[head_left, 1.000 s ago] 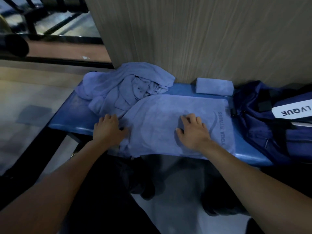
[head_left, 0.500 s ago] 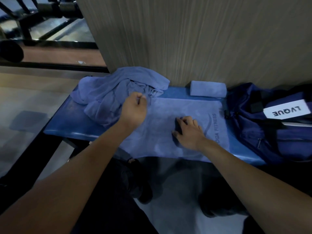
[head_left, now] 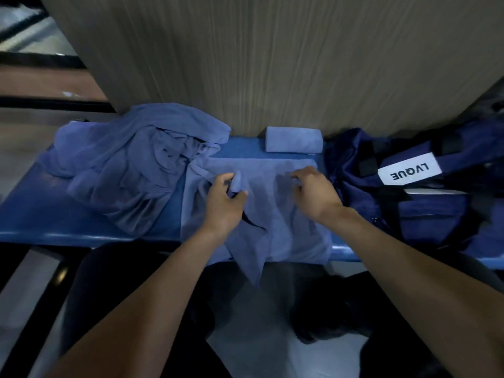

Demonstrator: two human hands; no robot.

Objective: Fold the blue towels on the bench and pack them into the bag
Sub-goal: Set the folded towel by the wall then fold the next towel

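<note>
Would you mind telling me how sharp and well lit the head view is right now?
Head view: dim and blue-tinted; motion blur smears the wall and both hands; wide-angle bending curves the bench; the bag label stays readable; below the bench is near black.

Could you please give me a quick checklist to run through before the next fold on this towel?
1. Left hand grips the towel: ok, a fold of cloth is pinched between thumb and fingers.
2. Right hand has hold of the towel's far right part: cannot tell, fingers are curled on the cloth but blurred.
3. Towel lies flat: not ok, it is wrinkled and a corner hangs over the front edge of the bench.
4. Crumpled towel pile is apart from the working towel: not ok, they touch at the far left corner.
5. Rolled towel out of the way: ok, by the wall.
6. Bag within reach: ok, just right of the towel.
</note>
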